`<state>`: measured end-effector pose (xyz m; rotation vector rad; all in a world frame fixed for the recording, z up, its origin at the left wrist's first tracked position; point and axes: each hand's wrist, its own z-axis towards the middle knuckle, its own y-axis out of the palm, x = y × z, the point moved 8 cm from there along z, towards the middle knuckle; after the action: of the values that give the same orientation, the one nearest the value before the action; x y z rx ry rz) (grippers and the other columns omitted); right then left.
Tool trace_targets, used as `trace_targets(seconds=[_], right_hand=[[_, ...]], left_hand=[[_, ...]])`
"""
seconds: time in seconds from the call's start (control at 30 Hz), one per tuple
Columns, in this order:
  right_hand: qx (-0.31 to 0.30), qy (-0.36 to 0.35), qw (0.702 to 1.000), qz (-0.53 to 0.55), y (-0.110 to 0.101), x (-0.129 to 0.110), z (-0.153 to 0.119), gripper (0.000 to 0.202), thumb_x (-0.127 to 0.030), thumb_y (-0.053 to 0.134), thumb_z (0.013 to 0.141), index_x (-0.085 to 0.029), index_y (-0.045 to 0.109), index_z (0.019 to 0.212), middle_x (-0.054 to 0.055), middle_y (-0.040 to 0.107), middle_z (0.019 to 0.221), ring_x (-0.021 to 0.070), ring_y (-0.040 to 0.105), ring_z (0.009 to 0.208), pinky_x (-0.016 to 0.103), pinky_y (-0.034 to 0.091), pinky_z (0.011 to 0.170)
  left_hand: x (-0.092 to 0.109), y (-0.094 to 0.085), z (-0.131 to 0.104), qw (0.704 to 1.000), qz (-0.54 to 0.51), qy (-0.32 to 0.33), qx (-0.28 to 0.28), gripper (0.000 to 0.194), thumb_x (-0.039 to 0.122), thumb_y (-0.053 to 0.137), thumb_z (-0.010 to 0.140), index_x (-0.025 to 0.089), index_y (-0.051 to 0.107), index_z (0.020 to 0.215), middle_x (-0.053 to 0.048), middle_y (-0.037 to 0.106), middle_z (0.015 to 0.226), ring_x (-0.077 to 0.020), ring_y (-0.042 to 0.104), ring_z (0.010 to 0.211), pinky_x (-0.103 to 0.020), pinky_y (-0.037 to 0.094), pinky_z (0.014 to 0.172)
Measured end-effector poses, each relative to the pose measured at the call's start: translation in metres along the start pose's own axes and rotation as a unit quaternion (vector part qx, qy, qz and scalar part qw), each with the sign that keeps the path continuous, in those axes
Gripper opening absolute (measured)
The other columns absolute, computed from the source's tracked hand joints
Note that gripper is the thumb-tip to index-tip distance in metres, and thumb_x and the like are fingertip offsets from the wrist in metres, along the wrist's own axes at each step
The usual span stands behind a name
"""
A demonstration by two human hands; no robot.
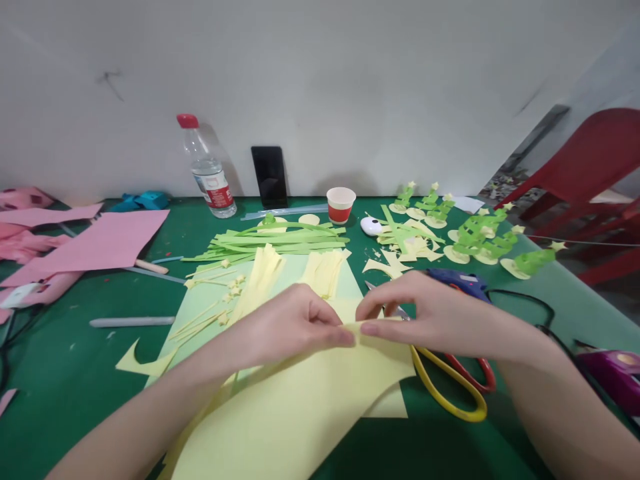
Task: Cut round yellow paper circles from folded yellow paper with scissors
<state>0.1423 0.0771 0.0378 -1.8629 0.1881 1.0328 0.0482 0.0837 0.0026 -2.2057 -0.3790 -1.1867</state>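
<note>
A sheet of pale yellow paper (300, 407) is raised off the table, its far edge pinched between the fingers of both hands. My left hand (305, 320) is closed on that edge, thumb on the near side. Close beside it, my right hand (407, 310) grips the same edge between thumb and fingers. Scissors with yellow and red handles (473, 407) lie partly under the right hand and the paper. Bundles of yellow paper strips (263, 273) rest on a light green sheet (195, 307) behind the left hand, near thin strips with small stars (233, 293).
Green strips (280, 241), a paper cup (341, 203), a water bottle (213, 177) and a phone (270, 177) stand or lie toward the wall. Several green spiral ornaments (470, 240) are at the right, near a blue glue gun (457, 281). Pink sheets (105, 240) lie left.
</note>
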Motion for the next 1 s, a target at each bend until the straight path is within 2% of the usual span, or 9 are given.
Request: trace_targets(seconds=[0.07,0.2,0.4,0.5,0.63,0.73,0.83,0.9,1.0], right_hand=[[-0.055,-0.025,0.998,-0.025,0.014,-0.005,0.001,0.024,-0.026,0.044,0.085,-0.017,0.065,0.077,-0.002,0.061,0.065,0.0098,0.046,0.055,0.023,0.037,0.054],[-0.071,-0.069,0.993,-0.059,0.023,-0.012,0.001,0.022,-0.016,0.047,0.080,-0.015,0.065,0.068,-0.003,0.056,0.057,0.0086,0.044,0.054,0.027,0.036,0.069],[-0.094,-0.101,0.990,-0.039,0.006,-0.008,-0.011,0.024,-0.012,0.048,0.078,-0.012,0.063,0.060,-0.003,0.049,0.049,0.0065,0.038,0.044,0.020,0.031,0.046],[-0.064,-0.068,0.993,-0.069,-0.018,0.007,-0.016,0.027,-0.018,0.046,0.080,-0.015,0.061,0.058,-0.001,0.054,0.049,0.0084,0.044,0.043,0.021,0.033,0.044],[0.069,-0.045,0.995,-0.050,-0.046,0.009,-0.018,0.026,-0.031,0.045,0.084,-0.018,0.063,0.069,0.001,0.062,0.062,0.0111,0.053,0.052,0.022,0.039,0.048],[0.011,-0.042,0.999,-0.003,-0.022,0.002,-0.008,0.023,-0.035,0.049,0.083,-0.018,0.062,0.091,0.003,0.066,0.083,0.0136,0.058,0.070,0.022,0.042,0.059],[-0.085,-0.062,0.993,0.051,0.005,-0.004,0.001,0.026,-0.029,0.046,0.085,-0.015,0.057,0.066,-0.002,0.057,0.059,0.0088,0.049,0.052,0.020,0.035,0.048],[-0.100,-0.070,0.990,0.074,0.010,-0.002,0.004,0.033,-0.024,0.044,0.086,-0.016,0.047,0.054,-0.005,0.046,0.047,0.0068,0.044,0.044,0.019,0.032,0.044],[-0.105,-0.065,0.989,0.086,0.006,0.005,0.003,0.031,-0.022,0.044,0.085,-0.016,0.045,0.054,-0.005,0.043,0.046,0.0066,0.046,0.043,0.017,0.033,0.044]], left_hand=[[-0.001,0.011,0.002,1.000,0.002,-0.005,-0.021,0.039,0.038,0.057,0.072,0.018,0.035,0.046,0.007,0.018,0.046,-0.0070,0.014,0.041,-0.026,0.008,0.039],[-0.001,0.022,0.000,0.999,0.001,-0.015,-0.043,0.041,0.041,0.054,0.073,0.018,0.032,0.047,0.007,0.017,0.046,-0.0073,0.013,0.042,-0.027,0.008,0.039],[0.002,0.020,-0.010,0.998,-0.016,-0.021,-0.058,0.040,0.036,0.058,0.072,0.018,0.034,0.046,0.007,0.018,0.046,-0.0070,0.013,0.042,-0.027,0.008,0.039],[-0.002,0.012,-0.014,0.998,-0.013,-0.048,-0.043,0.040,0.037,0.057,0.071,0.018,0.033,0.045,0.007,0.018,0.044,-0.0071,0.013,0.041,-0.027,0.008,0.039],[-0.005,0.005,-0.017,0.997,-0.018,-0.077,-0.021,0.044,0.039,0.060,0.069,0.019,0.030,0.044,0.008,0.017,0.044,-0.0074,0.014,0.042,-0.027,0.009,0.042],[-0.003,0.005,-0.017,0.996,-0.026,-0.079,-0.013,0.045,0.039,0.062,0.068,0.018,0.030,0.044,0.008,0.017,0.044,-0.0073,0.014,0.042,-0.027,0.009,0.042],[-0.005,0.007,-0.016,0.996,-0.041,-0.076,-0.009,0.045,0.037,0.063,0.068,0.018,0.030,0.044,0.008,0.017,0.044,-0.0070,0.013,0.042,-0.027,0.008,0.042],[-0.008,0.008,-0.016,0.997,-0.044,-0.064,-0.016,0.045,0.036,0.062,0.070,0.018,0.029,0.045,0.008,0.016,0.045,-0.0069,0.012,0.042,-0.027,0.007,0.042],[-0.014,0.010,-0.016,0.998,-0.035,-0.031,-0.043,0.046,0.037,0.058,0.073,0.018,0.025,0.047,0.008,0.014,0.047,-0.0073,0.011,0.043,-0.028,0.007,0.042]])
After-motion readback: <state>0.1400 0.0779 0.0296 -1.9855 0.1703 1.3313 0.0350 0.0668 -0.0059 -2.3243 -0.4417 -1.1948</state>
